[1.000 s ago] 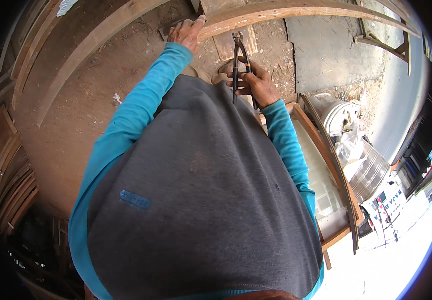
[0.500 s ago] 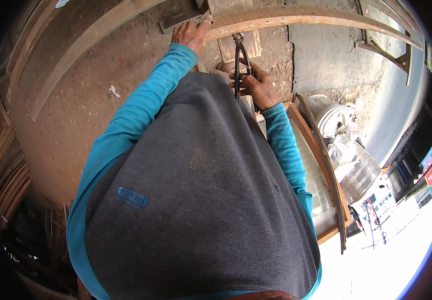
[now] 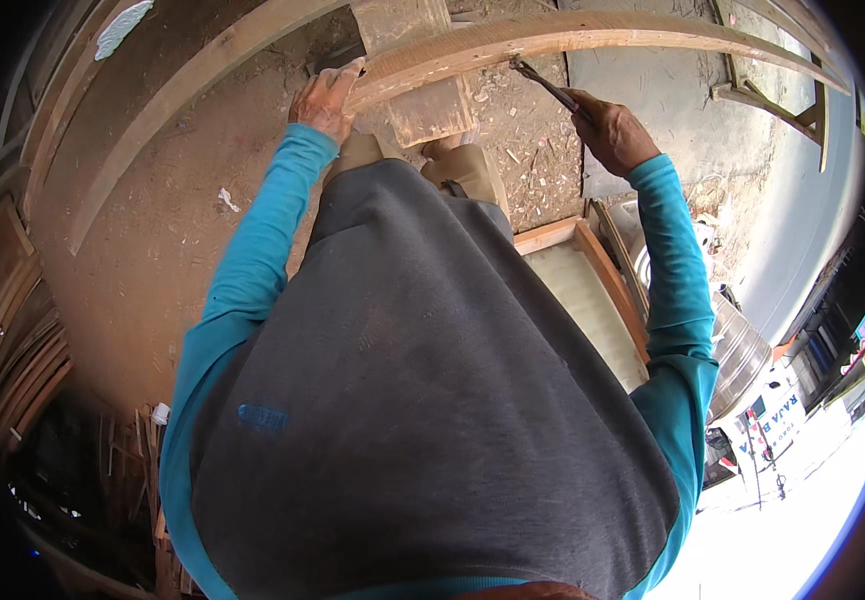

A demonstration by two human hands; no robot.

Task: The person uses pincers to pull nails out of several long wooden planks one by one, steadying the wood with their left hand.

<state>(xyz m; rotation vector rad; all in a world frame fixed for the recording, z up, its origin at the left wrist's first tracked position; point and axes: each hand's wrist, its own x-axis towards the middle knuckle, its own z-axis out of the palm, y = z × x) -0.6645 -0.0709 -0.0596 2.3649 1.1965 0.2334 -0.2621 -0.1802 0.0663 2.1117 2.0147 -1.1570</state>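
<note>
A long wooden plank lies across the far side, resting over a short wooden board. My left hand is closed on the plank's left end, with the fingers over its edge. In my right hand are pincers, their handles squeezed together in my fist. The jaws of the pincers touch the near edge of the plank, right of the short board. Small dark marks dot that edge. What the jaws hold, if anything, is too small to make out.
Curved wooden strips lean at the left. A wooden frame with a pale panel stands at my right, beside a metal drum. Wood chips litter the ground. A wooden stand is at the far right.
My right hand has swung the pincers outward to the right, from upright to slanted, closing their handles. My left hand has shifted left and nearer with the plank's end.
</note>
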